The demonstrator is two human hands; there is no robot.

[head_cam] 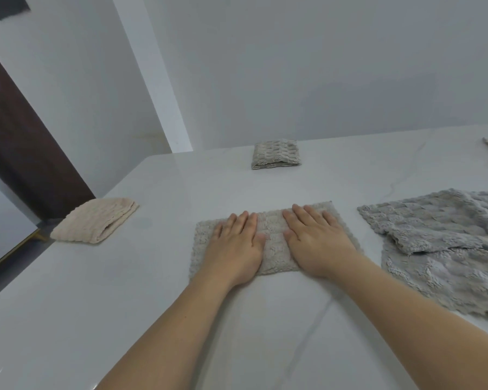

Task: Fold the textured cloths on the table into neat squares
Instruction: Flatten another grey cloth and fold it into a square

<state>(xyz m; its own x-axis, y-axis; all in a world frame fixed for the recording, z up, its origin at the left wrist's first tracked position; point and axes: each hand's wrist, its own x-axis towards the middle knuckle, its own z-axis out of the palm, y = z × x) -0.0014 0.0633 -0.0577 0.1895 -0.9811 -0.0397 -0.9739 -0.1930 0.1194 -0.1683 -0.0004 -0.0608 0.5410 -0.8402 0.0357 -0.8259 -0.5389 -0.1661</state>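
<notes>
On white table (124,291), nubby grey-beige cloth (273,249) folded oblong, left hand (235,249), right hand (316,243) pressing flat, fingers straight

Under both flat palms, a grey cloth (273,243) of nubby, matt terry with a woven-square relief. Right of the right hand (313,240), a bluish-grey cloth (440,249), fleecy and matted. Left of the left hand (234,246), a cream cloth (93,220), ribbed. Beneath all, the table (96,319): smooth, glossy white marble-look with faint grey veins.

Both hands flat on the folded grey cloth (273,243) – left hand (235,246), right hand (317,240) – fingers straight, pressing it onto the white bench (158,291).
</notes>
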